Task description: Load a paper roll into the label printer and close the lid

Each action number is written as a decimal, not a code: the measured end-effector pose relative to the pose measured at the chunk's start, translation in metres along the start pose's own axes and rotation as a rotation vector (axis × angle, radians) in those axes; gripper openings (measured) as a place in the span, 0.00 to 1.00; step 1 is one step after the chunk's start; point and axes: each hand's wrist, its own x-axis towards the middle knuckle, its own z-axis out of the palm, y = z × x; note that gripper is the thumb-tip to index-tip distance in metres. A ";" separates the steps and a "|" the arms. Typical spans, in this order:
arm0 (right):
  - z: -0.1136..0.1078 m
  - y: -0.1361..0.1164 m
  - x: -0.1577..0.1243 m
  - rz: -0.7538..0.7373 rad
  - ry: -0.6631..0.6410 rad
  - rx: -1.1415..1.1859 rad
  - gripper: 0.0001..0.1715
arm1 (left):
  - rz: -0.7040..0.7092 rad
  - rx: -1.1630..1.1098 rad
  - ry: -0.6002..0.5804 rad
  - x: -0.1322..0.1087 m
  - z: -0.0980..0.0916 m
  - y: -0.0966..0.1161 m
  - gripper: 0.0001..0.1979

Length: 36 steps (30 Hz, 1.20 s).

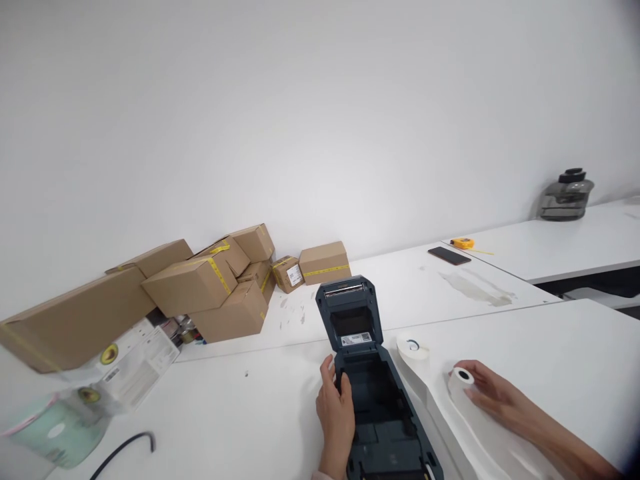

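Note:
A dark blue-grey label printer [373, 393] lies on the white table with its hinged lid [350, 310] raised, showing an open compartment. My left hand [336, 408] grips the printer's left side, thumb over the inner edge. In my right hand [493, 397], to the right of the printer, is a small white paper roll [457, 383] with a dark core hole. A long strip of paper [440, 423] trails toward the table's near edge. Between printer and right hand stands another white paper roll [414, 348], its strip unwound.
Cardboard boxes [195, 287] with yellow tape are piled at the back left. A mint-green container [65, 427] and a black cable [123, 448] lie at the near left. Farther right are a phone [449, 255], a yellow tape measure [462, 244] and a dark translucent bottle [567, 198].

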 end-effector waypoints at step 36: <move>0.064 -0.160 0.097 -0.088 -0.910 0.262 0.37 | 0.035 -0.628 -0.035 0.003 0.000 -0.011 0.16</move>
